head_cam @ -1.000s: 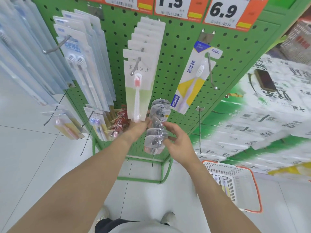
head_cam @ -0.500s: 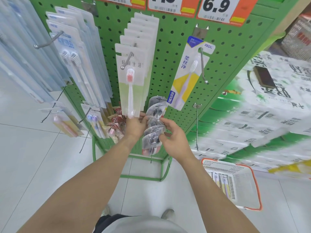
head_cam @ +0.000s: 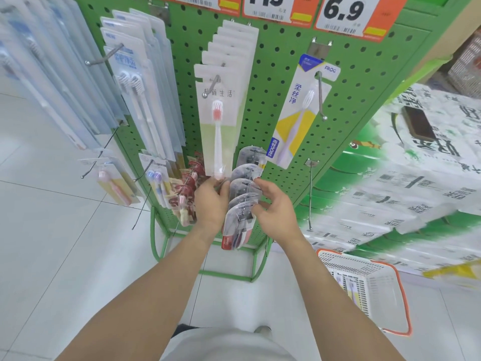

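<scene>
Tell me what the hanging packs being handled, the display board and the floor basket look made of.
The blister packs: clear glossy plastic, see-through with white glare. The display board: probably painted metal, even matte green with punched round holes. The basket: white moulded plastic, slotted walls; orange rim, likely plastic.

Blister packs (head_cam: 243,204) between hands, pegboard (head_cam: 273,105) behind, basket (head_cam: 364,290) right
</scene>
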Demonstrator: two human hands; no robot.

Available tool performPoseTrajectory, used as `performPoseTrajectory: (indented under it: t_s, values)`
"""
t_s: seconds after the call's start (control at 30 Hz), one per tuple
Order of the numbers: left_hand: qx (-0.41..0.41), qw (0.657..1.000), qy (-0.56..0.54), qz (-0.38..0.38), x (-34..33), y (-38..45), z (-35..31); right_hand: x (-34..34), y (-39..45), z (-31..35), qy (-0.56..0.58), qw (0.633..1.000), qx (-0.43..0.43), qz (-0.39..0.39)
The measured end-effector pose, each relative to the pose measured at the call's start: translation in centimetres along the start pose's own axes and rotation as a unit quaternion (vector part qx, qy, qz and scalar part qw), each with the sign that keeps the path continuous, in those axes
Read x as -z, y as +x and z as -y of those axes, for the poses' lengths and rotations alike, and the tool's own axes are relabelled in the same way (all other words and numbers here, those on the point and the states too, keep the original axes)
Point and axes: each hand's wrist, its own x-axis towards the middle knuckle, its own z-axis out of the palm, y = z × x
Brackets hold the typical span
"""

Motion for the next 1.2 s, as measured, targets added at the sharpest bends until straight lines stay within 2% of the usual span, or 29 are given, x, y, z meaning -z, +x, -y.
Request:
performPoseTrajectory:
  t_s: [0.23,0.4,0.7,0.83,0.97,1.2]
  values:
    - [-0.033,0.999,0.000,-0.012,0.9,-0.8,-0.4,0.3,-0.5,0.2,-0.029,0.999,0.037,0.002]
    - [0.025,0.999,-0.038,-0.013,0.9,-0.7,-0.6,0.5,-0.3,0.3,-0.068,0.997,0.039,0.026]
    - [0.064,0.994,-0.049,0.068,1.4,0.1,-0.5,1.0,0.1,-0.2,-0.120,0.991,0.043,0.029]
    - [0.060,0.996,-0.063,0.033,1.4,0.1,-0.2,1.1,0.3,-0.2,-0.126,0.990,0.062,0.020]
    - [0.028,0.999,-0.006,-0.013,1.8,-0.3,-1.1,1.6,0.6,-0.2,-0.120,0.990,0.075,-0.010]
    - [0.001,0.998,0.059,-0.005,1.9,-0.4,-1.3,1.5,0.7,-0.1,-0.128,0.988,0.080,-0.027]
